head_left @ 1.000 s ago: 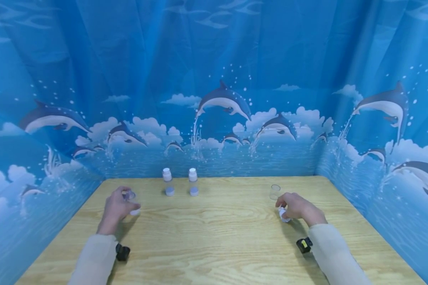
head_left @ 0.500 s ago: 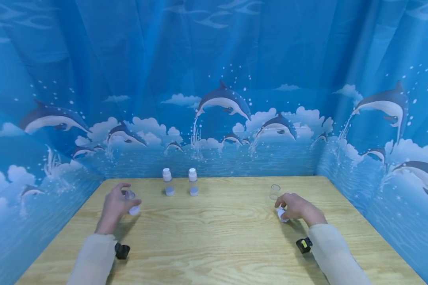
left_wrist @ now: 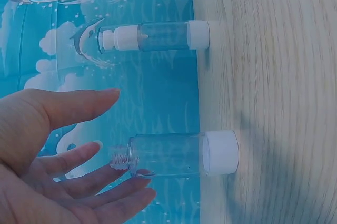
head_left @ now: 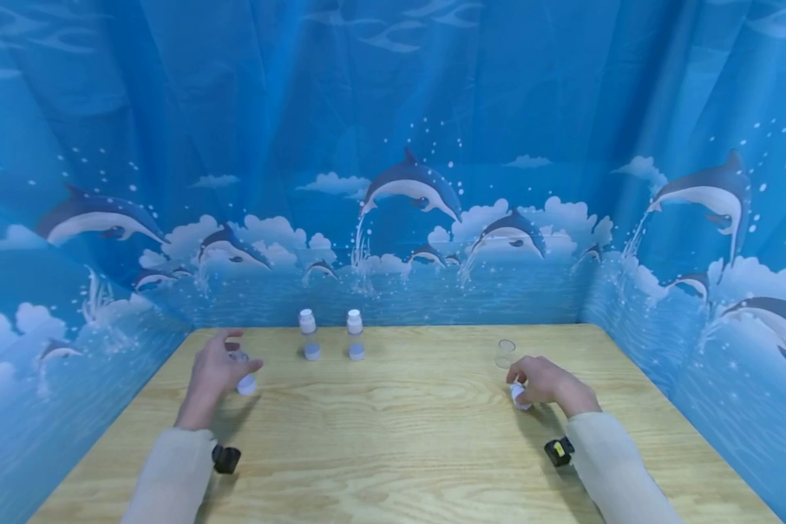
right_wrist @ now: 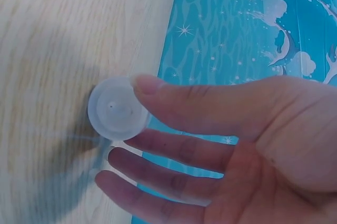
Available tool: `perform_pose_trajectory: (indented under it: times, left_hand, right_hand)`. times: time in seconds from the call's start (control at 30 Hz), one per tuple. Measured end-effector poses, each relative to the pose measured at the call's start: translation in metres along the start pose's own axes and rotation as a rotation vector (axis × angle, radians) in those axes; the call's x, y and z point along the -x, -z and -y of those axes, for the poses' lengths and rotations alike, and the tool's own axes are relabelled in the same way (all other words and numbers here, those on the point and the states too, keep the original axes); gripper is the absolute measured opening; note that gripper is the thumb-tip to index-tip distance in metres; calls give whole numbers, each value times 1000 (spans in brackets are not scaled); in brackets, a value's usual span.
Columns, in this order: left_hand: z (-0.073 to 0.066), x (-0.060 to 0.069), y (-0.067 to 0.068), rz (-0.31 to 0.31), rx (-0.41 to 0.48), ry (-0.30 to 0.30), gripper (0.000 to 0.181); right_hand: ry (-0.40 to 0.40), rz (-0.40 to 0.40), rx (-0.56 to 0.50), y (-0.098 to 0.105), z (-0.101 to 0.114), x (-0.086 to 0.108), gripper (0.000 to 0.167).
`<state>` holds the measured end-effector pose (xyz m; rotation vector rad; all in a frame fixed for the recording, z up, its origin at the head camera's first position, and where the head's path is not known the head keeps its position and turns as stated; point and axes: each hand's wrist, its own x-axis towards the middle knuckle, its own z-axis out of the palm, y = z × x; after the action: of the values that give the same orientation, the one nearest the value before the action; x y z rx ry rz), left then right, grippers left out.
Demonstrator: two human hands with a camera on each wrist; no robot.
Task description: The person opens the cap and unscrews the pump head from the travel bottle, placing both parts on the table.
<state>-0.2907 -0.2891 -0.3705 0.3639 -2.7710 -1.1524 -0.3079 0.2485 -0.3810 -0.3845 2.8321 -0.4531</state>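
A clear bottle [left_wrist: 166,155] with a bare threaded neck and a white base [left_wrist: 221,153] stands upright on the table at the left. Around its upper part my left hand [head_left: 211,372] is spread, thumb and fingers apart; the thumb is off the bottle, and whether a fingertip touches it I cannot tell. At the right, my right hand [head_left: 549,382] pinches a round white bottle top [right_wrist: 118,108] between thumb and index finger, low over the table. Its hollow face shows in the right wrist view; the other fingers extend loosely below it.
Two bottles with white tops, the left one [head_left: 310,336] and the right one [head_left: 355,336], stand near the table's back edge. Behind the right hand is a clear cup-like cap [head_left: 505,354]. A blue dolphin curtain [head_left: 393,218] encloses the wooden table [head_left: 386,437].
My left thumb and fingers have spread away from the clear bottle, which stays standing. The right hand has barely moved, and the white top in it has shifted slightly.
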Motion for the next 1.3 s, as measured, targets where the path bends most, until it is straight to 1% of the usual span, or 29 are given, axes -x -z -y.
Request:
perform_pose_trajectory:
  times: [0.2,0.5,0.93,1.0,1.07,1.2,1.3]
  left_hand:
    - [-1,2,1,-1,-9,-9,81]
    - [-2,2,2,15,7,-13,81]
    - [-1,2,2,26,-1,-16,81]
    - [-2,2,1,21,-11,-30,81]
    - [-5,4,0,17,-27,-58,80]
    - [-14,8,0,-1,-88,-137,79]
    - [-22,11,1,-13,-123,-168,80]
  right_hand:
    - [-2,8,3,0,-1,0,35]
    - [4,8,4,0,-1,-1,35]
    - [-15,29,-6,-1,-1,-1,36]
    - [-20,32,-8,-2,-1,-1,37]
    - [-24,34,-8,-1,-1,0,37]
    - [-6,28,9,0,1,3,41]
    - [21,13,23,3,4,5,46]
